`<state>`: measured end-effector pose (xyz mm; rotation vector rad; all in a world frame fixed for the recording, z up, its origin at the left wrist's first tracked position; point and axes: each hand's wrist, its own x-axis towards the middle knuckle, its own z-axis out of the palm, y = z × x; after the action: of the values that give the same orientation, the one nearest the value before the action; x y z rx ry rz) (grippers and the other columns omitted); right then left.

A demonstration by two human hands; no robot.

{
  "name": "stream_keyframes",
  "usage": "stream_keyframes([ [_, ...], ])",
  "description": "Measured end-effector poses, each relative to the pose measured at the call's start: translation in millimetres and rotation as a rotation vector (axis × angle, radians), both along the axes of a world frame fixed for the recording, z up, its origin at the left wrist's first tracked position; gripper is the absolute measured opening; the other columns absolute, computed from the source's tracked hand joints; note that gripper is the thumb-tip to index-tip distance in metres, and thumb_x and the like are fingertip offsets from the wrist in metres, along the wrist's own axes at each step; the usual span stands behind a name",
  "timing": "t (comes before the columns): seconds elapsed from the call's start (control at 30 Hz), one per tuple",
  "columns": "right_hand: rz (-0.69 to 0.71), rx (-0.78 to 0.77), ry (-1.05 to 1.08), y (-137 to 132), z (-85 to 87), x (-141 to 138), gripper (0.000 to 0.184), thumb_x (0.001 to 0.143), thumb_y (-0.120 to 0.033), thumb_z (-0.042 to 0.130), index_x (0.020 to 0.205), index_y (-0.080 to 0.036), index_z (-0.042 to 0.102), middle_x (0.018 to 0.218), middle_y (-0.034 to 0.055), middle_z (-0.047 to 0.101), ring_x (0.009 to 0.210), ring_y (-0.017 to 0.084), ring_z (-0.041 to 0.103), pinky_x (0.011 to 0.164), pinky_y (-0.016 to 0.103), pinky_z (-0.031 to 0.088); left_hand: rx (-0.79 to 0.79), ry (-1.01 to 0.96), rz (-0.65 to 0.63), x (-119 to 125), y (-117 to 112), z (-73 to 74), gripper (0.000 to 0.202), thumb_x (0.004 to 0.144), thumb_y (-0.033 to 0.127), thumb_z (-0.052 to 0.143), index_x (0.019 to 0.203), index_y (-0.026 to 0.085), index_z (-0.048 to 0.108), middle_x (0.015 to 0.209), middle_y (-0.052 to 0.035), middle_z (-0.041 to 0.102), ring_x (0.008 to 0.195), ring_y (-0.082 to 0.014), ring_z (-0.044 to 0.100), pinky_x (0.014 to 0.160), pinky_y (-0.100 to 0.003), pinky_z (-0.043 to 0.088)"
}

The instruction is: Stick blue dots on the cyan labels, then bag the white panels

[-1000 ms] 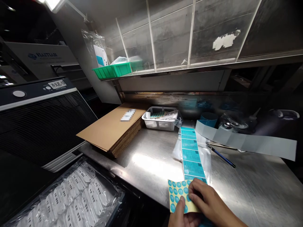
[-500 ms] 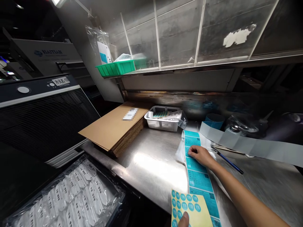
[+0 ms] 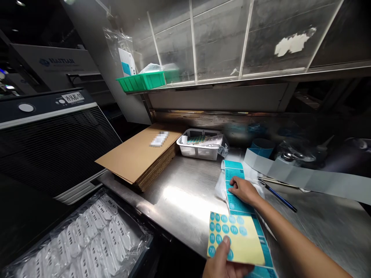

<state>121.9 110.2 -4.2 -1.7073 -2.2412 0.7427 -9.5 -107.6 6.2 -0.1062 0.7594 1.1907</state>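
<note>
My left hand (image 3: 222, 261), at the bottom, grips a pale yellow sticker sheet (image 3: 246, 247) with the thumb on top. Round blue stickers fill the sheet's left and upper part; the rest is bare backing. Under it runs a long strip of blue printed labels (image 3: 239, 203), curled at its far end. On that strip rests my right hand (image 3: 244, 190), fingers curled in and thumb close to the index finger. Whether a small sticker is between those fingertips I cannot tell. Clear plastic film (image 3: 221, 187) lies beside the strip's far part.
A stack of cardboard sheets (image 3: 136, 154) and a white basket (image 3: 198, 153) stand at the back left. Right of the strip lie a blue pen (image 3: 281, 197) and a grey backing strip (image 3: 307, 175). A bag-lined crate of white pieces (image 3: 84, 239) is lower left.
My left hand has raised the sticker sheet up and forward over the label strip, and more of the hand shows. My right hand has shifted slightly along the strip, towards me.
</note>
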Motion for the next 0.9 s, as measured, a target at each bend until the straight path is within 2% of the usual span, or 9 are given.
stream_keyframes([
  [0.1,-0.004,0.013,0.044,-3,3.1,0,0.027,0.091,-0.041,0.057,0.091,-0.014,0.061,0.082,0.0004,0.061,0.073,0.013,0.058,0.071,0.031,0.05,0.152,-0.03,0.009,5,29,13.4,0.06,0.088,0.035,0.057,0.136,0.004,0.039,0.123,-0.0217,0.063,0.111,-0.0356,0.062,0.097,-0.049,0.047],
  [0.23,-0.041,0.068,0.173,-17,16.7,7,0.025,0.095,-0.037,0.047,0.089,-0.016,0.06,0.08,0.0003,0.062,0.073,0.014,0.058,0.07,0.029,0.046,0.122,-0.021,0.063,15,48,2.6,0.059,0.092,0.037,0.053,0.139,0.006,0.036,0.129,-0.021,0.06,0.115,-0.0308,0.06,0.102,-0.043,0.045],
  [0.33,-0.032,0.108,0.255,-42,28.8,15,0.026,0.094,-0.037,0.04,0.089,-0.02,0.059,0.082,0.001,0.064,0.076,0.017,0.058,0.069,0.028,0.043,0.094,-0.017,0.059,18,48,-9.5,0.059,0.091,0.037,0.053,0.138,0.005,0.037,0.127,-0.0217,0.06,0.115,-0.0302,0.061,0.103,-0.043,0.044],
  [0.4,0.027,0.092,0.281,-62,32.2,20,0.022,0.09,-0.036,0.045,0.086,-0.021,0.061,0.083,0.0007,0.065,0.078,0.017,0.058,0.069,0.027,0.042,0.106,-0.023,0.081,19,46,-13.7,0.058,0.091,0.035,0.054,0.138,0.005,0.038,0.126,-0.0214,0.062,0.115,-0.0303,0.06,0.103,-0.043,0.044],
  [0.53,0.071,0.06,0.264,-93,25.9,22,0.017,0.084,-0.031,0.052,0.087,-0.022,0.065,0.09,0.0022,0.065,0.082,0.018,0.059,0.075,0.029,0.042,0.121,-0.056,0.129,19,44,-14.7,0.052,0.091,0.029,0.054,0.134,0.004,0.043,0.12,-0.0201,0.065,0.116,-0.0304,0.059,0.103,-0.044,0.046],
  [0.67,0.051,0.055,0.251,-102,20.3,20,0.021,0.087,-0.031,0.048,0.09,-0.023,0.067,0.094,0.0029,0.064,0.084,0.018,0.059,0.078,0.031,0.042,0.138,-0.086,0.138,20,43,-14.3,0.049,0.091,0.028,0.055,0.132,0.003,0.046,0.12,-0.0193,0.065,0.118,-0.0305,0.058,0.104,-0.044,0.046],
  [0.9,0.013,0.057,0.227,-109,21.3,21,0.021,0.089,-0.035,0.049,0.094,-0.025,0.066,0.096,0.0017,0.062,0.087,0.018,0.059,0.078,0.032,0.042,0.153,-0.119,0.164,20,44,-16.5,0.053,0.091,0.029,0.055,0.136,0.005,0.04,0.124,-0.0199,0.063,0.12,-0.0324,0.056,0.104,-0.046,0.045],
])
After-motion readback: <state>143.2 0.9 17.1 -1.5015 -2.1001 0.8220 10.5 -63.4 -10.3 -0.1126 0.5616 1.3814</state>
